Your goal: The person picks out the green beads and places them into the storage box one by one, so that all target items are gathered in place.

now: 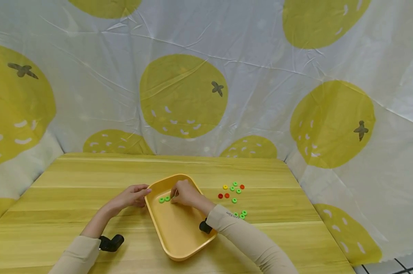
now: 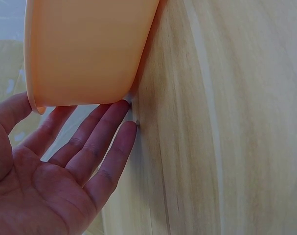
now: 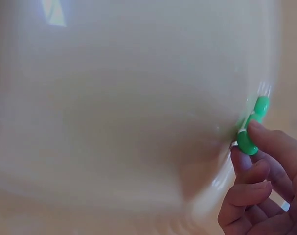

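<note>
A yellow-orange rectangular tray (image 1: pixel 179 243) lies at a slant on the wooden table. My left hand (image 1: pixel 132 197) holds its left side, the thumb at the rim and the extended fingers (image 2: pixel 97 142) against the outer wall. My right hand (image 1: pixel 187 195) reaches inside, near the far end. In the right wrist view, its thumb and index finger pinch a small green ring bead (image 3: pixel 246 143). Two more green ring beads (image 1: pixel 164 199) lie in a row on the tray floor just left of that hand. Its fingers partly hide the pinched bead in the head view.
Right of the tray, loose ring beads lie scattered on the table (image 1: pixel 278 198): several green ones (image 1: pixel 239 191), a yellow one (image 1: pixel 225 187) and a few red and orange ones (image 1: pixel 227 195). The right sleeve (image 1: pixel 244 236) crosses the tray's right rim. A lemon-patterned cloth (image 1: pixel 254 95) hangs behind the table.
</note>
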Demonstrator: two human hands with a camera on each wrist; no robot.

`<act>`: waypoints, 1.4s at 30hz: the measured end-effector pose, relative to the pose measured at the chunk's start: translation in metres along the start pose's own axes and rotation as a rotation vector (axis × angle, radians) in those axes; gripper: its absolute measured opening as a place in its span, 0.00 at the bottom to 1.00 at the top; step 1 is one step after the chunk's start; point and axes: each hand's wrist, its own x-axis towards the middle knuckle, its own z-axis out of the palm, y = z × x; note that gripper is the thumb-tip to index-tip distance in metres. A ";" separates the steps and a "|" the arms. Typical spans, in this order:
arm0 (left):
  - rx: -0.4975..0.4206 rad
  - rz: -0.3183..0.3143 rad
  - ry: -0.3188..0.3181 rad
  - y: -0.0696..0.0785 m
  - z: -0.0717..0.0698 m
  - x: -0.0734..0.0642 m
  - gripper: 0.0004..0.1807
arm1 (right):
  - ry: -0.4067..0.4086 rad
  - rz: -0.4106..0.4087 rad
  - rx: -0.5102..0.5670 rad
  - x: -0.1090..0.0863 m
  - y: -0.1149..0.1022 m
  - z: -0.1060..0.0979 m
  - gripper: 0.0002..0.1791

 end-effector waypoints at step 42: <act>0.026 -0.004 0.006 -0.001 -0.002 0.001 0.34 | 0.303 0.011 0.319 -0.029 0.035 -0.108 0.10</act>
